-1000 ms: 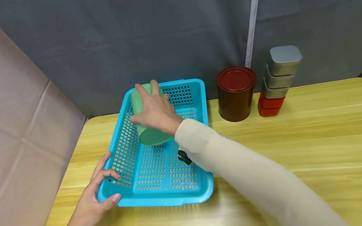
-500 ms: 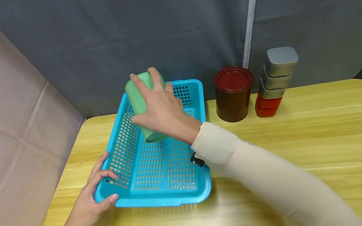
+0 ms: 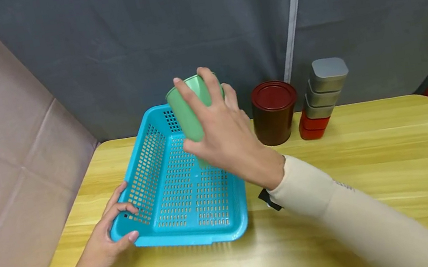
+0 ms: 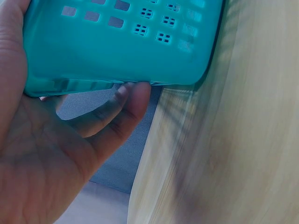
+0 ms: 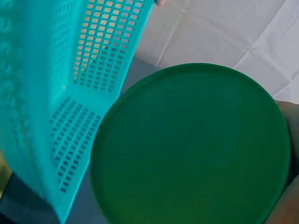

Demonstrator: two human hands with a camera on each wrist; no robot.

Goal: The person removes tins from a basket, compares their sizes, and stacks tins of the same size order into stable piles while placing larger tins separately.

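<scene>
In the head view my right hand [image 3: 234,141] grips a tilted green canister [image 3: 187,116] from above, its fingers spread down the side and the thumb on the near left. The canister hangs over the far right part of a blue plastic basket [image 3: 181,241], level with or above its rim. Its round flat bottom [image 5: 191,144] fills much of the right wrist view, beside the basket wall [image 5: 98,93]. My left hand [image 3: 98,247] holds the basket's near left corner, thumb at the front rim. In the left wrist view, fingers [image 4: 126,105] hook under the basket's edge.
A dark red-brown lidded can [image 3: 275,115] stands right of the basket. Beside it rises a leaning stack of silver and red rounded-square boxes [image 3: 321,98]. A grey curtain [image 3: 137,37] hangs behind the wooden table [image 3: 374,162], a pale cloth [image 3: 5,141] at the left.
My right hand has lifted the green canister up out of the basket and carried it to the right. The left hand keeps its hold on the basket, which stays in place.
</scene>
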